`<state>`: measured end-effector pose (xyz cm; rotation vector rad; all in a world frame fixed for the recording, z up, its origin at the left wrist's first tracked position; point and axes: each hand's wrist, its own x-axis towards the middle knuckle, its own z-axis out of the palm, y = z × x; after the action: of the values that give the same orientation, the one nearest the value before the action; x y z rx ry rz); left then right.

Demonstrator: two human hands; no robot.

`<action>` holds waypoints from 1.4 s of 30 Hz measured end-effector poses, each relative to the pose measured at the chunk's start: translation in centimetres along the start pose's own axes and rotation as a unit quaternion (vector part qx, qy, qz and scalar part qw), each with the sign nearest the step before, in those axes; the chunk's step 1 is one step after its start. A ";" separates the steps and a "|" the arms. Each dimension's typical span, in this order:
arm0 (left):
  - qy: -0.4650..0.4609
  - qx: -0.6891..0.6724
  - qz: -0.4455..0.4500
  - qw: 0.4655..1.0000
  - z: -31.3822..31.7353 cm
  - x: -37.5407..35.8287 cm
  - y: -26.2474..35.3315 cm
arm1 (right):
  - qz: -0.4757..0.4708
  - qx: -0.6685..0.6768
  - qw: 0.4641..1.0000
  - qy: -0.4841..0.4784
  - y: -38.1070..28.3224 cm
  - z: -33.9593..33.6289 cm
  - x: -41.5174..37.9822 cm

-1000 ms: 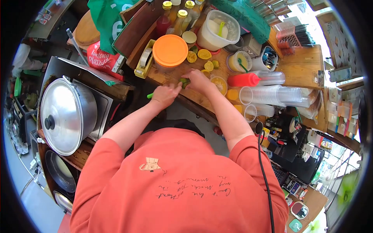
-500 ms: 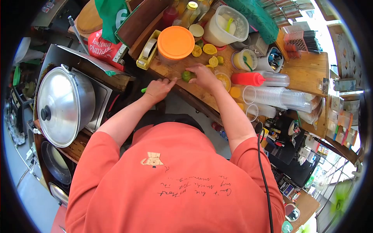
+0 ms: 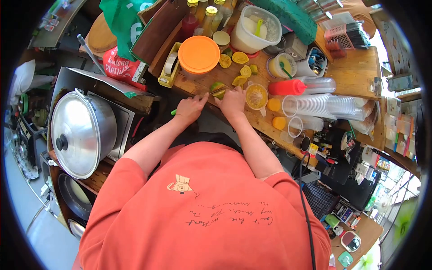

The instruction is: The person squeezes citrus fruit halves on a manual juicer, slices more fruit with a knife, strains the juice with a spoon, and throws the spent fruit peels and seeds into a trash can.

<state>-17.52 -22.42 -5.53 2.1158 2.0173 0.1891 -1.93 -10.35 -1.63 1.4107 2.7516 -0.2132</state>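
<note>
My left hand (image 3: 191, 109) is closed round a knife whose green handle (image 3: 173, 112) sticks out behind the fist. Its thin blade points right across a green-skinned orange (image 3: 218, 86) on the wooden table's near edge. My right hand (image 3: 233, 102) has its fingers curled against the near side of this fruit, partly hiding it. Yellow flesh seems to show along the blade. Right of that hand sits a clear citrus juicer (image 3: 256, 96) with a ribbed cone. Squeezed orange halves (image 3: 240, 57) lie farther back, and another half (image 3: 239, 81) rests just beyond my right hand.
An orange-lidded tub (image 3: 199, 55) and a yellow tape dispenser (image 3: 169, 67) stand at the back left. To the right are a red squeeze bottle (image 3: 286, 87), stacked plastic cups (image 3: 319, 107) and a white bucket (image 3: 254, 33). A large lidded pot (image 3: 78, 135) stands far left.
The orange has gone from between my right fingers down to the table edge, with the knife blade now across it. My right hand has moved lower and nearer, uncovering the juicer.
</note>
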 end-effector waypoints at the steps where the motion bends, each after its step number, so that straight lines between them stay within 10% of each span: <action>1: 0.008 0.002 -0.001 1.000 0.5 0.2 0.0 | 0.009 -0.005 1.000 -0.012 -0.1 -0.2 -0.2; 14: 0.022 -0.029 -0.043 0.998 -0.1 2.1 0.6 | 0.102 -0.018 0.985 -0.138 0.2 -2.0 0.8; 25: 0.077 -0.097 -0.044 0.991 -2.8 9.0 5.8 | 0.141 0.313 0.927 0.152 4.6 -2.1 -8.4; 36: 0.285 -0.017 0.119 0.951 -2.2 16.9 6.6 | 0.263 0.477 0.813 0.205 7.5 -1.9 -10.7; 39: 0.218 -0.240 0.096 0.941 -3.4 13.4 8.7 | 0.226 0.541 0.775 0.236 7.3 -1.5 -10.0; 40: -0.044 -0.582 -0.059 0.810 -3.8 12.5 8.9 | 0.192 0.572 0.762 0.235 7.3 -1.1 -9.6; 41: -0.295 -0.791 -0.207 0.495 -4.1 11.9 9.2 | 0.155 0.602 0.747 0.234 7.5 -0.7 -9.3; 42: -0.296 -0.787 -0.207 0.500 -4.5 11.7 9.4 | 0.155 0.605 0.744 0.238 7.7 -0.6 -9.2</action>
<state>-8.85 -10.88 0.47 0.3241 0.8682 0.7128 9.66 -13.24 -0.92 2.3318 2.5528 -2.2015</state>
